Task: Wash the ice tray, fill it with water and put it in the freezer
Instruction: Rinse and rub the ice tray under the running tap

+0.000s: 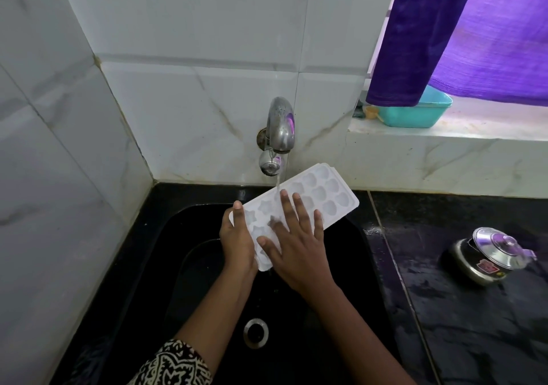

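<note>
Sink (350, 310): black basin, drain at bottom centre, set in a dark counter below a tiled wall

Left hand (237, 240): closed around the near-left end of the tray, thumb over the rim, supporting it from beneath

Ice tray (323, 194): white, moulded cavities facing up, held above the basin, far end tilted up toward the right

Tap (278, 129): wall-mounted, running; stream lands on the tray's middle, just beside the fingertips

Right hand (296, 245): flat and open, fingers spread across the cavities, rubbing rather than gripping

Lidded pot (486, 258): steel, on the counter, well apart

Risk, as judged: the wet tray has one gripping hand only; pressure from the rubbing palm may slip it into the basin, and the tilt may send splash onto the counter
</note>
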`<action>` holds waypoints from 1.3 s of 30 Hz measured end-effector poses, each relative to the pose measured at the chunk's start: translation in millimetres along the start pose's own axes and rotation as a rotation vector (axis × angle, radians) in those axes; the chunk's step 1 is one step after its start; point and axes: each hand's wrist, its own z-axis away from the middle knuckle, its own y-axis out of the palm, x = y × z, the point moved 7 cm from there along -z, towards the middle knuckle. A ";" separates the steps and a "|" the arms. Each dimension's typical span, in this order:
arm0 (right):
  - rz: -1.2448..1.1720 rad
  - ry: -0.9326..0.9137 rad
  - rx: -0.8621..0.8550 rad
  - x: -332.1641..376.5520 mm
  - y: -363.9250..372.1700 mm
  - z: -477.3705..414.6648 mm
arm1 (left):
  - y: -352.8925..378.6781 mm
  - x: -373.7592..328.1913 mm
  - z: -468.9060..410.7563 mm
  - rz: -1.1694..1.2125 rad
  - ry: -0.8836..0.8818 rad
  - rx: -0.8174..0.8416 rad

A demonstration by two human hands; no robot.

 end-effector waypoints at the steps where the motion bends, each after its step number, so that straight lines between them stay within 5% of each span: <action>1: -0.002 -0.010 -0.006 -0.1 -0.6 0.6 | -0.9 0.1 -0.4 -0.001 0.003 -0.008; 39: 0.016 -0.025 -0.036 -2.5 1.7 -2.7 | 1.7 0.8 -1.0 -0.002 0.030 -0.012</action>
